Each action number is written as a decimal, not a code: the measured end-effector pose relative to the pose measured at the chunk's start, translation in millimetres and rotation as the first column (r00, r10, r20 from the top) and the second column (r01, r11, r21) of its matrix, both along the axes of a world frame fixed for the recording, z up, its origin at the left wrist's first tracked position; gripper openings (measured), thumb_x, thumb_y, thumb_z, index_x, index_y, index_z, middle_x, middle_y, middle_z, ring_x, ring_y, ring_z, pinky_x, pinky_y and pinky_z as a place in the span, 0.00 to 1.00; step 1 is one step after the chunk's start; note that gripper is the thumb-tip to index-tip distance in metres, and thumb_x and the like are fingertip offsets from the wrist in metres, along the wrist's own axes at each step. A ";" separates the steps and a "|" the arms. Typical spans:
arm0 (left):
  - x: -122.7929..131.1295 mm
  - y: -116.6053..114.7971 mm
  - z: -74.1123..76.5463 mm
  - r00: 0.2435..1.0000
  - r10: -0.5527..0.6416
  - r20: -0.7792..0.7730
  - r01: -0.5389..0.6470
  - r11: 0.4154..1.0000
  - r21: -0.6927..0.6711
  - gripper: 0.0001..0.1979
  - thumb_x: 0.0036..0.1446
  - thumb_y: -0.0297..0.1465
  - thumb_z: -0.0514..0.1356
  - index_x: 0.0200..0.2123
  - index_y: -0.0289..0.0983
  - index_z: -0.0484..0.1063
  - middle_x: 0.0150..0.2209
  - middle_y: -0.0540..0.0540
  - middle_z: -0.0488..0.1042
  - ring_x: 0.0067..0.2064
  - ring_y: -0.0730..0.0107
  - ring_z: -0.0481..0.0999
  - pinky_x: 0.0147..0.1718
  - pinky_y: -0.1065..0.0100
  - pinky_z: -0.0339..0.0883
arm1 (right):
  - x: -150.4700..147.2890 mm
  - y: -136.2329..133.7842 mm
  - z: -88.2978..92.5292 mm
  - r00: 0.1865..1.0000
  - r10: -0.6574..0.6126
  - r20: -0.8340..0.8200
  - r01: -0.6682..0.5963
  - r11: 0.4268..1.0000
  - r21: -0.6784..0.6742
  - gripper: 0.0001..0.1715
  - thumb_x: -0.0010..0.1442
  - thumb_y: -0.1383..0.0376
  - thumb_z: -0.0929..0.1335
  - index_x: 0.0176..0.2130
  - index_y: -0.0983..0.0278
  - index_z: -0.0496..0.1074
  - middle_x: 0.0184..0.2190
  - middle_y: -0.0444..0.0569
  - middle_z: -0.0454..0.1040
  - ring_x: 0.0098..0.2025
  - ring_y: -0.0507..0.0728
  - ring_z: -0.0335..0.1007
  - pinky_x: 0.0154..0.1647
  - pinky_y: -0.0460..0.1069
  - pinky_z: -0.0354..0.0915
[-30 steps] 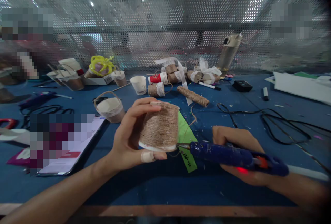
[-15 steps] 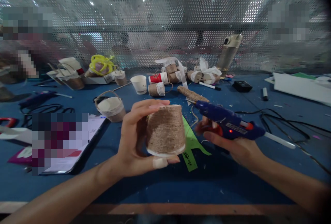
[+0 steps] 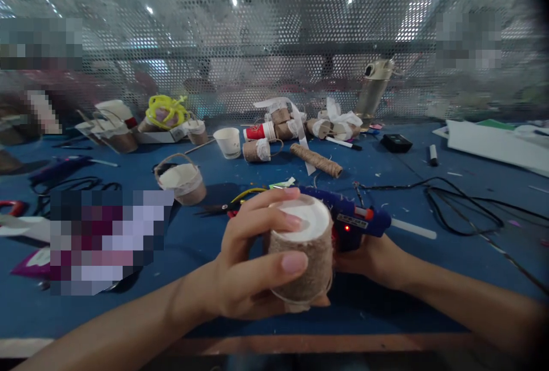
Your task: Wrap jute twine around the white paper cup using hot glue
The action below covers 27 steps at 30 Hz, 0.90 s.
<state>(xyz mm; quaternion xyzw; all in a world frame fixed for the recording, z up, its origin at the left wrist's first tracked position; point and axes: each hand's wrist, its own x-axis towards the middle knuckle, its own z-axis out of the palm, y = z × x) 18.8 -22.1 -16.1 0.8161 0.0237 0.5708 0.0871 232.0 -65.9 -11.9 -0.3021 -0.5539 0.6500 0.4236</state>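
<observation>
So left hand (image 3: 253,268) curls round base-up twine-wrapped cup (image 3: 316,256), axis near upright, lower centre, right hand (image 3: 380,259) gripping glue gun (image 3: 371,219) just behind-right

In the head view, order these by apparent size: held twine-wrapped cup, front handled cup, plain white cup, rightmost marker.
1. Twine-wrapped cup, though nearness to the camera enlarges it
2. Front handled cup
3. Plain white cup
4. Rightmost marker

Shows a perforated metal screen (image 3: 257,28) across the rear, with a transparent lidded bottle (image 3: 372,96) before it at right. Includes a small black box (image 3: 396,143) near a short marker (image 3: 433,155) and white sheets (image 3: 493,147); at left, a purple packet (image 3: 29,268).
</observation>
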 end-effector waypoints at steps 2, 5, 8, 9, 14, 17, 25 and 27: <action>-0.3 -0.5 2.2 0.999 0.030 -0.016 -0.029 0.997 0.065 0.31 0.44 0.35 0.77 0.49 0.38 0.68 0.54 0.44 0.66 0.59 0.50 0.72 0.54 0.50 0.78 | 0.4 -0.7 -1.5 0.995 -0.057 0.081 0.056 0.998 0.026 0.22 0.54 0.65 0.78 0.48 0.59 0.75 0.37 0.46 0.82 0.40 0.58 0.81 0.45 0.55 0.78; -0.7 2.1 6.2 0.999 0.042 -0.004 -0.041 0.995 0.089 0.30 0.44 0.38 0.77 0.46 0.38 0.68 0.54 0.43 0.66 0.58 0.49 0.73 0.52 0.49 0.79 | 2.0 0.7 -1.3 0.985 -0.111 0.134 0.102 0.992 0.073 0.21 0.52 0.63 0.79 0.46 0.60 0.77 0.31 0.44 0.81 0.37 0.58 0.79 0.43 0.54 0.77; -2.5 7.5 10.1 0.999 0.047 0.011 -0.048 0.988 0.147 0.31 0.41 0.39 0.78 0.44 0.39 0.67 0.56 0.44 0.66 0.57 0.51 0.74 0.51 0.48 0.80 | 4.5 3.5 2.0 0.984 -0.129 0.122 0.118 0.989 0.091 0.12 0.54 0.61 0.79 0.38 0.60 0.78 0.33 0.44 0.81 0.39 0.57 0.78 0.42 0.51 0.76; -3.6 9.3 11.5 0.998 0.060 0.018 -0.062 0.985 0.162 0.32 0.40 0.40 0.78 0.43 0.38 0.67 0.57 0.44 0.65 0.57 0.52 0.74 0.50 0.48 0.81 | 5.6 4.3 3.2 0.983 -0.137 0.124 0.126 0.988 0.087 0.10 0.55 0.62 0.78 0.37 0.59 0.78 0.34 0.44 0.80 0.39 0.56 0.77 0.42 0.50 0.75; -11.7 13.7 17.8 0.985 0.169 0.039 -0.173 0.976 0.132 0.29 0.44 0.44 0.75 0.45 0.39 0.69 0.55 0.43 0.67 0.56 0.50 0.74 0.51 0.46 0.80 | 13.0 5.4 5.4 0.989 -0.118 0.091 0.118 0.993 0.007 0.06 0.58 0.64 0.76 0.36 0.60 0.78 0.34 0.44 0.78 0.38 0.54 0.75 0.43 0.49 0.72; -16.0 13.2 20.0 0.977 0.212 -0.002 -0.209 0.967 0.142 0.26 0.49 0.47 0.72 0.46 0.41 0.70 0.54 0.42 0.66 0.55 0.50 0.74 0.50 0.46 0.80 | 17.6 4.5 3.9 0.992 -0.118 0.054 0.119 0.993 -0.010 0.06 0.57 0.65 0.77 0.36 0.59 0.78 0.35 0.43 0.77 0.37 0.53 0.74 0.41 0.48 0.70; -19.6 11.6 24.0 0.967 0.234 -0.097 -0.229 0.971 0.061 0.26 0.54 0.44 0.69 0.52 0.42 0.69 0.53 0.40 0.63 0.56 0.49 0.71 0.53 0.43 0.76 | 19.9 2.4 3.2 0.984 -0.158 -0.084 0.156 0.987 -0.034 0.09 0.56 0.63 0.77 0.33 0.58 0.75 0.31 0.43 0.75 0.33 0.53 0.72 0.36 0.49 0.70; -20.2 12.5 24.3 0.970 0.214 -0.111 -0.212 0.977 0.031 0.26 0.55 0.42 0.69 0.54 0.41 0.69 0.53 0.39 0.62 0.57 0.49 0.71 0.55 0.43 0.74 | 19.6 2.1 3.7 0.977 -0.192 -0.092 0.191 0.981 -0.025 0.08 0.57 0.63 0.77 0.33 0.59 0.75 0.32 0.43 0.75 0.32 0.53 0.71 0.35 0.48 0.70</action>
